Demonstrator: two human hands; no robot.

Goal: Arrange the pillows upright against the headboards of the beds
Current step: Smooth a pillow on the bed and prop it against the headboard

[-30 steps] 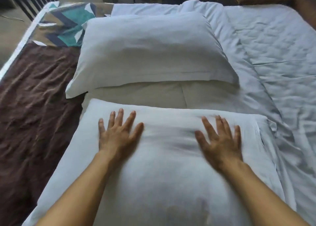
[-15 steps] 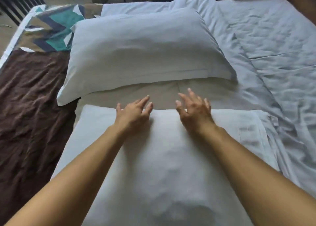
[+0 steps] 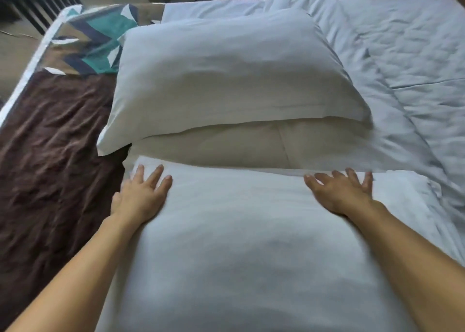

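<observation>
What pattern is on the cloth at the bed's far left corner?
The patterned cloth shows teal, navy, tan and white zigzags, in the head view.

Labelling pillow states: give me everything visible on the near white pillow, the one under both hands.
The near pillow is white, in a plain cloth case, plump and lightly blurred. It fills the lower middle of the view, its lower edge cut off by the frame. The left hand and right hand press flat, fingers spread, near its far corners. Its far edge borders the beige sheet; the brown blanket lies to its left, the white duvet to its right.
</observation>
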